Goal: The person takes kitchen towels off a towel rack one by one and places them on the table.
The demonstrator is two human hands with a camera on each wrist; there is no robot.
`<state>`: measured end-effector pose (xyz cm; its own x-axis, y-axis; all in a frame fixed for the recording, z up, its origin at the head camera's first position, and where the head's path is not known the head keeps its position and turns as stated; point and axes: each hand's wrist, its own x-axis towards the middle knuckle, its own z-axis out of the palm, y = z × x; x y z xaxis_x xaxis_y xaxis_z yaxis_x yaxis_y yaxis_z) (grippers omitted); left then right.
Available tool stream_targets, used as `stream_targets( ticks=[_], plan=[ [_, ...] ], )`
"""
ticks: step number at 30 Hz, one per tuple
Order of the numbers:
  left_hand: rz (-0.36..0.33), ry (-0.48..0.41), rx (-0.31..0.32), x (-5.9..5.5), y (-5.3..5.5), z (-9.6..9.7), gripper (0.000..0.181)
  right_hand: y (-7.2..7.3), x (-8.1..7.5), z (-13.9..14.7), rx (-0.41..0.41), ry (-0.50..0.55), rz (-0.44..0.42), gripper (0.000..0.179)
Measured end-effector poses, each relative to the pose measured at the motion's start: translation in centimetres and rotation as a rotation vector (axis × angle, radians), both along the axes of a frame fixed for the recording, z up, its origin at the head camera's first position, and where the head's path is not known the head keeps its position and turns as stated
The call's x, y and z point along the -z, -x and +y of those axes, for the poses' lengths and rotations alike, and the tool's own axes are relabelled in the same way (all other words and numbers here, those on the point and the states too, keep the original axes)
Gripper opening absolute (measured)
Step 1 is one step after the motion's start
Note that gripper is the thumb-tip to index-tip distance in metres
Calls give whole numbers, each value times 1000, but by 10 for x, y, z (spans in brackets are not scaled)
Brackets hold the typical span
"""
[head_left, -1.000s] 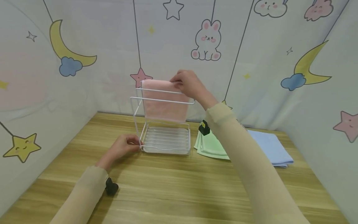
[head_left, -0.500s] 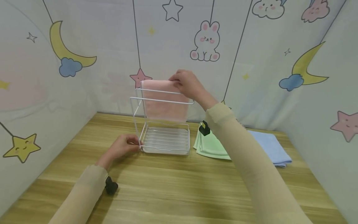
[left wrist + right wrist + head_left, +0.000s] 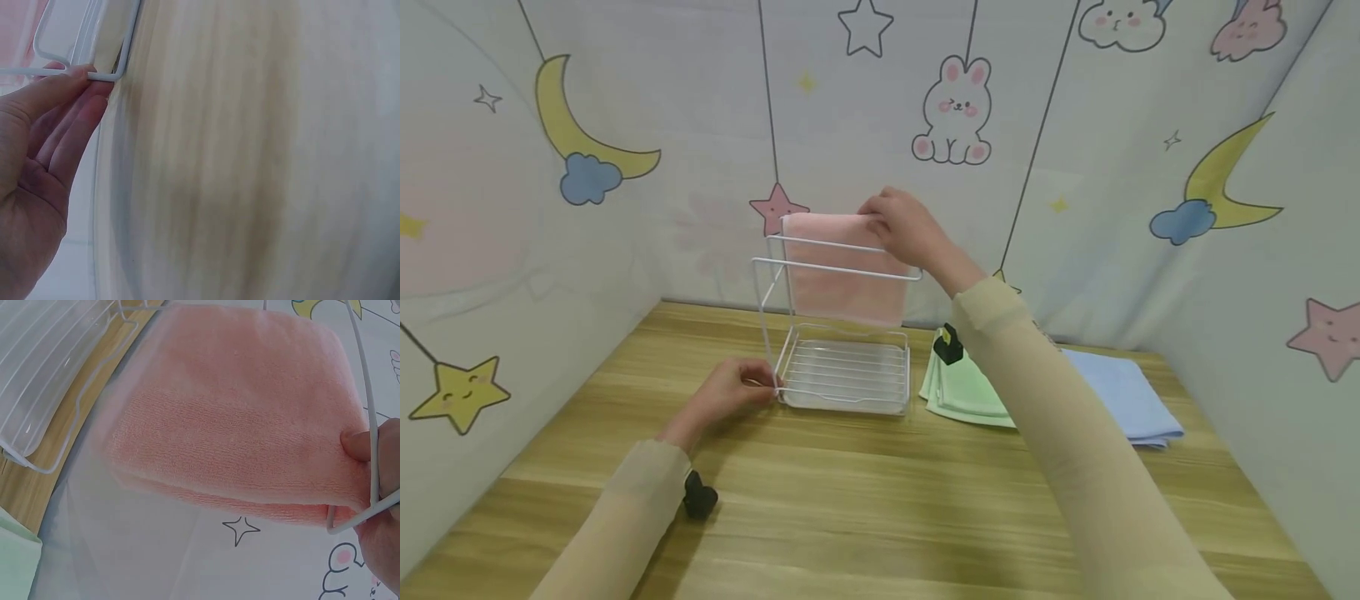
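Observation:
A white wire rack (image 3: 835, 268) stands on the wooden table, with a pale tray (image 3: 846, 379) in its base. Over its rearmost top rail hangs a folded pink towel (image 3: 846, 287). My right hand (image 3: 910, 229) pinches the towel's upper edge near the right end of that rail. In the right wrist view, the thumb presses the pink towel (image 3: 237, 419) beside the wire, and both towel layers hang down. Low on the left, my left hand (image 3: 733, 387) pinches the rack's front corner wire between thumb and fingers, as the left wrist view shows close up on the rack (image 3: 103, 76).
Right of the rack lies a folded green towel (image 3: 970, 400), partly hidden by my right sleeve. Farther right is a folded blue towel (image 3: 1123, 396). A curtain (image 3: 865, 108) printed with stars, moons and a rabbit encloses the table (image 3: 850, 508) at the back and sides.

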<state>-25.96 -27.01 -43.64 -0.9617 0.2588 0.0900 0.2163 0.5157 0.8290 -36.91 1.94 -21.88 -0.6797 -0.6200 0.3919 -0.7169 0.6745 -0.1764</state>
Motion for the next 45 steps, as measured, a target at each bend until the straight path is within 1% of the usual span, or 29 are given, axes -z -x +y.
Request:
stream_targets(
  ticks=[4,9,14,17,20,25,26,31,34,39,41,44,45],
  plan=[
    [-10,-1,-6,-1,1,0,9,0,-2,1,-1,0,-6,23],
    [-1,5,1,-1,2,0,10,-1,-2,2,12,19,-1,24],
    [23,21,-2,0,1,0,8,-2,-5,2,15,48,47,23],
    [21,20,1,0,1,1,8,-1,-12,2,8,65,76,23],
    [8,19,-3,0,1,1,10,-2,-24,5,0,80,80,23],
    [4,14,-3,0,3,-1,10,-7,-53,11,3,87,82,23],
    [5,14,-2,0,3,-1,10,-9,-59,12,4,93,92,23],
    [12,14,2,0,3,-1,9,-14,-92,16,4,142,196,22],
    [19,14,7,2,4,-2,9,-22,-111,19,41,162,238,23],
    [20,8,5,2,4,-2,9,-37,-140,30,159,231,280,27],
    [13,7,-2,2,2,-1,10,-40,-148,37,194,255,307,28],
    [-4,5,-9,1,1,-1,10,-43,-155,50,200,270,369,28],
    [-7,9,-13,1,0,-1,9,-44,-156,54,207,267,376,28]
  ],
)
